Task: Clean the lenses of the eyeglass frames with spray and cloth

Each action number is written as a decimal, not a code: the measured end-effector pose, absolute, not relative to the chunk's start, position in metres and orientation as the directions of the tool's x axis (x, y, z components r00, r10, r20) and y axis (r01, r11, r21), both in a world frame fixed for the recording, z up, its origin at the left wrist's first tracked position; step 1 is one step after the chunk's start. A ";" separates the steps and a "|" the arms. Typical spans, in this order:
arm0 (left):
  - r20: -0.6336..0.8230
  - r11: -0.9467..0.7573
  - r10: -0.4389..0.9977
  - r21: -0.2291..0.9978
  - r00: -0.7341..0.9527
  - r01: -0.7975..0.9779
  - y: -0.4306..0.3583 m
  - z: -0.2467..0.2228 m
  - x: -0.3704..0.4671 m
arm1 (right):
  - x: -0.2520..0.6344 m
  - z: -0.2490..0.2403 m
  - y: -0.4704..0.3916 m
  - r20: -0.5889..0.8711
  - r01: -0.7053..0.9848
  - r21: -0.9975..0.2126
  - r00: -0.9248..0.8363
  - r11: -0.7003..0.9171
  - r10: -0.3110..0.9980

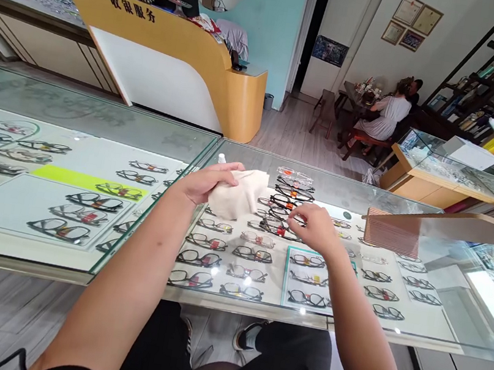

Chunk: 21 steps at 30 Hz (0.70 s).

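Note:
My left hand (210, 182) is closed around a crumpled off-white cloth (240, 195), held above the glass counter. Behind that hand the white tip of a small object (222, 158) sticks up; the rest is hidden. My right hand (315, 227) has its fingers curled together at the right end of a column of eyeglasses (284, 202) on the countertop. Whether the fingertips grip a frame or only touch it, I cannot tell. The column includes black frames and a clear pair (295, 175) at its far end, with red or orange labels on the lenses.
Under the glass of the showcase (203, 293) lie rows of eyeglasses. A brown wooden board-like piece (453, 231) stands on the counter at right. Beyond are a curved cashier desk (243, 104), two people seated at a table (392, 114), and another display case (433, 182).

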<state>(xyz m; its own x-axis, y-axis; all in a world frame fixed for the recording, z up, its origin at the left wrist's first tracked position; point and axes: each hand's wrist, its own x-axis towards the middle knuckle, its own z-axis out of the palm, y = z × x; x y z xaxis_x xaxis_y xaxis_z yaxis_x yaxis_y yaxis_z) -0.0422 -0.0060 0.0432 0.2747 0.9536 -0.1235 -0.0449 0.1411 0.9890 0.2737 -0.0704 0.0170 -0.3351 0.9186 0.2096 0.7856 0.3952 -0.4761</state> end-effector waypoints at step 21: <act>0.046 -0.157 0.984 0.667 0.169 0.728 -0.023 0.041 -0.026 | 0.282 0.022 -0.073 0.200 0.450 -0.834 -0.290 0.318 0.936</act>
<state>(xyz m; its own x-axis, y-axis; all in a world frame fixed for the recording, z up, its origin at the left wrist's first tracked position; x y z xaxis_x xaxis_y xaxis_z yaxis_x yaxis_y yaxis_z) -0.0258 -0.0226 0.0408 0.1691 0.9845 0.0465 0.7281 -0.1566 0.6674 0.2822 -0.0725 0.0223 -0.2899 0.9359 0.2002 0.4505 0.3180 -0.8342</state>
